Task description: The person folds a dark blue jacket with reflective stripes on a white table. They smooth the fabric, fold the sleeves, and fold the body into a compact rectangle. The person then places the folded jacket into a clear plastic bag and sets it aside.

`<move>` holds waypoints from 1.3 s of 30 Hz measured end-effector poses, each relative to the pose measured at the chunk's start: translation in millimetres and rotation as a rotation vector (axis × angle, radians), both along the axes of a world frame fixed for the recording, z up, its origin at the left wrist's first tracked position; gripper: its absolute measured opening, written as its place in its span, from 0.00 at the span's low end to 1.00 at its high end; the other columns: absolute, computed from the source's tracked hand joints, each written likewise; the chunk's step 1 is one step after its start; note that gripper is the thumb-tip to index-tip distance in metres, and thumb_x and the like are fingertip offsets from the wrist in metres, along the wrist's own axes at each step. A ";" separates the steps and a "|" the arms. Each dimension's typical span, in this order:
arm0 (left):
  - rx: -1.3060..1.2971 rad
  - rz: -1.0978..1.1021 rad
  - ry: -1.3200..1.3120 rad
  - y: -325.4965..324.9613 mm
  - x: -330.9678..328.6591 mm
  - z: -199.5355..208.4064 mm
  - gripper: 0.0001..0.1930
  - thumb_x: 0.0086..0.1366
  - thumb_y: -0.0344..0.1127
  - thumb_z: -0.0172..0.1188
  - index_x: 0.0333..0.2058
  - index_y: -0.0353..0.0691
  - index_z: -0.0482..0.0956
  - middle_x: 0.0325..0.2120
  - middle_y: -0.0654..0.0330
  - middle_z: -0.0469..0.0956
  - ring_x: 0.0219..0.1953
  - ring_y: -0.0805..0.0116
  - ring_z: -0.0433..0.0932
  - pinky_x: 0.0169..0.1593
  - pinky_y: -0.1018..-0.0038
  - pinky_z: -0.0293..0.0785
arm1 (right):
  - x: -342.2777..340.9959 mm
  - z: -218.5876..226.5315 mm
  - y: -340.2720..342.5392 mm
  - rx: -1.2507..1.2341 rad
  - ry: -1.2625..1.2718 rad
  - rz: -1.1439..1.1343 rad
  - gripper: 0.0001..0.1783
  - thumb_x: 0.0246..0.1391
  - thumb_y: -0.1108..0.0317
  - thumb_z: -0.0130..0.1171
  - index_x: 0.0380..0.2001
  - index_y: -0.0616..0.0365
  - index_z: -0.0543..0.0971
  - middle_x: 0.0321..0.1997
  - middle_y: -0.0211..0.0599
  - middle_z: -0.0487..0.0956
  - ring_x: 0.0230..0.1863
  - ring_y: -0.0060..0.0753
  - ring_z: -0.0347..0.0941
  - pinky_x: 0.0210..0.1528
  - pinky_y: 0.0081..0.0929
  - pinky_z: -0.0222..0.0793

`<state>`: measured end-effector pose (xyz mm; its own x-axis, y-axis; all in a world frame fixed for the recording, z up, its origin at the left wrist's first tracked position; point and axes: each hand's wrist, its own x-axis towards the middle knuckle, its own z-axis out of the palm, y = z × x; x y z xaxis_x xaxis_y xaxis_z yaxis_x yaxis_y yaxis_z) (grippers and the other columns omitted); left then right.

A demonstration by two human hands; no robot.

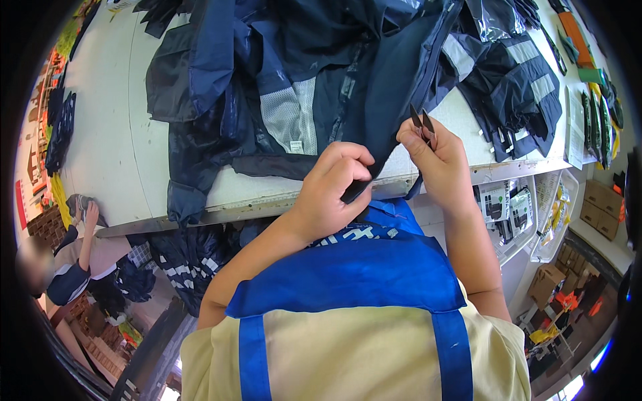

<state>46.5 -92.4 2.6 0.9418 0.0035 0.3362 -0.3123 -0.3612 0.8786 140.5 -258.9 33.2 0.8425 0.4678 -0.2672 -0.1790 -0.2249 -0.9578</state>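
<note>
A dark navy jacket (pixel 384 87) lies spread over the white table, its mesh lining (pixel 287 107) and a small white label turned up. My left hand (pixel 336 184) is closed on the jacket's near edge, at the table's front. In my right hand (pixel 438 160) is a pair of thread snips (pixel 422 125), the two dark pointed blades standing up above the fingers and slightly apart. The right thumb and fingertips are pressed together beside the jacket's edge; whether they also pinch the cloth I cannot tell.
Another dark garment with reflective strips (pixel 515 93) lies to the right on the white table (pixel 117 134). Below the edge, white bins (pixel 515 220) hold packaged items. Dark garments (pixel 190 260) hang or lie under the table at left. Another person (pixel 73 260) works at the far left.
</note>
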 end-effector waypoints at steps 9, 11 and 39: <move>0.076 -0.078 0.037 -7.3 1.3 2.7 0.22 0.44 0.14 0.60 0.40 0.39 0.82 0.41 0.57 0.70 0.36 0.67 0.75 0.39 0.76 0.74 | -4.1 -6.5 -12.3 0.128 -0.115 -0.222 0.12 0.64 0.63 0.46 0.40 0.61 0.72 0.24 0.21 0.64 0.27 0.13 0.56 0.29 0.15 0.54; 0.138 -0.094 -0.042 -5.8 0.0 -0.4 0.23 0.43 0.14 0.62 0.41 0.39 0.82 0.35 0.59 0.70 0.32 0.66 0.74 0.35 0.75 0.73 | -3.8 -8.6 -36.2 0.001 -0.191 -0.129 0.17 0.65 0.59 0.45 0.44 0.62 0.72 0.25 0.24 0.66 0.28 0.15 0.58 0.30 0.16 0.56; 0.098 -0.241 -0.123 -17.9 -7.7 -13.2 0.20 0.49 0.26 0.65 0.44 0.40 0.79 0.36 0.58 0.74 0.35 0.61 0.76 0.38 0.68 0.74 | -45.2 -25.6 -23.3 -0.057 0.326 -0.289 0.20 0.51 0.70 0.59 0.47 0.64 0.68 0.28 0.28 0.74 0.29 0.16 0.68 0.30 0.14 0.61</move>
<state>38.8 -110.3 -10.6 0.8635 -0.2537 0.4359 -0.5018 -0.3453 0.7931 95.3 -282.1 7.6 0.8037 0.2022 -0.5596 -0.5332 -0.1724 -0.8282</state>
